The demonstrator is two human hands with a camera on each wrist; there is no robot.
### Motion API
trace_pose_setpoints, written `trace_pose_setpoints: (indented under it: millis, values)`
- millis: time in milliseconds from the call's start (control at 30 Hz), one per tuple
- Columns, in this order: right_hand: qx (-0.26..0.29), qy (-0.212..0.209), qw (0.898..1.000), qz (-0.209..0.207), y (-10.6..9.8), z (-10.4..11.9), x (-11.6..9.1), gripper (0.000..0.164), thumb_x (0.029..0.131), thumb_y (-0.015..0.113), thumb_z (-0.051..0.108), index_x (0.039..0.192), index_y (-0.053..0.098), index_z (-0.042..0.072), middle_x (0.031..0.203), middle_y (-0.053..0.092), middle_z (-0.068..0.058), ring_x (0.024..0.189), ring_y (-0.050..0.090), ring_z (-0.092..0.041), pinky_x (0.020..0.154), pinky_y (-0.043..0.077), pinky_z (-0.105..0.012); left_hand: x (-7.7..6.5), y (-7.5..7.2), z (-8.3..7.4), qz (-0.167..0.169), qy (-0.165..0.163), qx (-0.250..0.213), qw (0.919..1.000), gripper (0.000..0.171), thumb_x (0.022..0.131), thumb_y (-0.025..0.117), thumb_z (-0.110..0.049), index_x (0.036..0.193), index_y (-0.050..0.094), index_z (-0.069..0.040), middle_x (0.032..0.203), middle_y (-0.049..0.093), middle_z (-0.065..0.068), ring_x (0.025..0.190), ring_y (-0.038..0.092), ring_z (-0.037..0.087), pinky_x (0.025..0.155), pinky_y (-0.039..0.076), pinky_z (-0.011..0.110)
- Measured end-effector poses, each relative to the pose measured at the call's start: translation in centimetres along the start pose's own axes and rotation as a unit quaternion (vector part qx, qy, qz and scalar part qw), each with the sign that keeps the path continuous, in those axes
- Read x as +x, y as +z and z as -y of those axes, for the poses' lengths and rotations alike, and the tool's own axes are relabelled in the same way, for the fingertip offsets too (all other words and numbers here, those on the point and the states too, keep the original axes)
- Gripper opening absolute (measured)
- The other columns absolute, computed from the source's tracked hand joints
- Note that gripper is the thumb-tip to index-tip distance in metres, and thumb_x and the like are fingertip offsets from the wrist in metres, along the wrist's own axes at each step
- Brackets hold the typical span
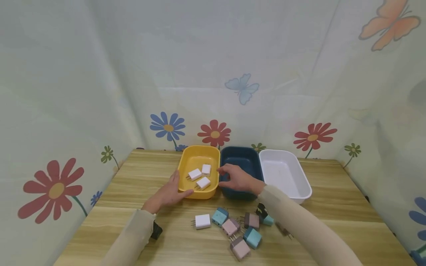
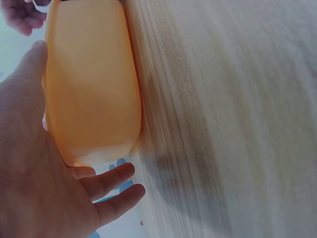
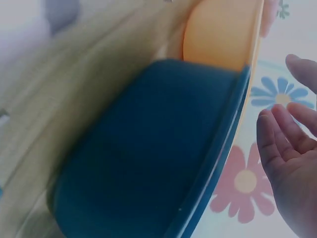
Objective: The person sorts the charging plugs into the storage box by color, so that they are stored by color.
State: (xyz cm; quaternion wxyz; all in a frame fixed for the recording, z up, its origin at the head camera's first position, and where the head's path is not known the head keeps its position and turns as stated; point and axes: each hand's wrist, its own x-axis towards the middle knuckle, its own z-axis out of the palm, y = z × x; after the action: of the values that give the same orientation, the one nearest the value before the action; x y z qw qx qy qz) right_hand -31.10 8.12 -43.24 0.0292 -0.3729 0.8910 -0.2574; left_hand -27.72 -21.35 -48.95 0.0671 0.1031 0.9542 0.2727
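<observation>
My left hand (image 1: pixel 169 190) rests against the near left corner of the yellow bin (image 1: pixel 215 173), thumb along its front rim and fingers beside its left wall. In the left wrist view, the fingers spread loosely past the bin's end. Several white charger plugs lie inside the bin, one of them a white plug (image 1: pixel 206 169) near the middle. My right hand (image 1: pixel 240 178) hovers over the dark blue bin (image 1: pixel 237 150), fingertips close to the yellow bin's right rim. In the right wrist view, its fingers are loosely bent with nothing between them.
A white bin (image 1: pixel 283 170) stands right of the blue one. In front lie a white charger plug (image 1: pixel 202 221) and several two-tone plugs, including a teal plug (image 1: pixel 252 237) and a pink plug (image 1: pixel 240 248). A flowered cloth (image 1: pixel 213 92) hangs behind the wooden table (image 1: pixel 139 177).
</observation>
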Motion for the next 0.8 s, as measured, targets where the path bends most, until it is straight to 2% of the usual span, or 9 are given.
trace_pose_setpoints:
  millis: [133, 433, 700, 800]
  values:
    - [0.009, -0.021, 1.000, 0.017, 0.3, 1.1, -1.1, 0.042, 0.086, 0.071, 0.025, 0.120, 0.059, 0.004, 0.112, 0.061, -0.011, 0.100, 0.058, -0.028, 0.083, 0.052, -0.036, 0.0, -0.1, 0.0, 0.002, -0.001, 0.004, 1.0000, 0.111, 0.085, 0.057, -0.061, 0.148, -0.008, 0.003, 0.155, -0.001, 0.024, 0.139, 0.016, 0.039, 0.110, 0.021, 0.050]
    - [0.001, -0.084, 0.995, 0.061, 1.4, 2.8, -2.5, 0.036, 0.086, 0.071, 0.026, 0.115, 0.063, 0.005, 0.109, 0.064, -0.007, 0.095, 0.059, -0.022, 0.082, 0.050, -0.026, -0.1, -0.3, -0.4, 0.005, 0.002, 0.008, 1.0000, 0.112, 0.085, 0.056, -0.062, 0.147, -0.007, 0.006, 0.154, -0.002, 0.026, 0.139, 0.015, 0.040, 0.110, 0.021, 0.050]
    - [-0.053, -0.113, 0.985, 0.122, 2.6, 4.7, -3.4, 0.041, 0.086, 0.070, 0.031, 0.120, 0.063, 0.009, 0.115, 0.064, -0.001, 0.101, 0.056, -0.007, 0.087, 0.045, -0.019, -0.1, -0.2, -0.4, 0.007, -0.005, 0.003, 1.0000, 0.113, 0.084, 0.057, -0.062, 0.148, -0.008, 0.004, 0.155, -0.002, 0.024, 0.139, 0.015, 0.039, 0.110, 0.021, 0.050]
    - [-0.081, -0.131, 0.978, 0.140, 3.2, 5.1, -3.6, 0.043, 0.087, 0.069, 0.032, 0.122, 0.063, 0.008, 0.116, 0.063, 0.001, 0.103, 0.056, -0.007, 0.087, 0.045, -0.018, -0.2, -0.3, -0.5, 0.007, -0.006, 0.002, 1.0000, 0.113, 0.084, 0.057, -0.062, 0.148, -0.008, 0.004, 0.155, -0.002, 0.024, 0.139, 0.016, 0.039, 0.110, 0.021, 0.050]
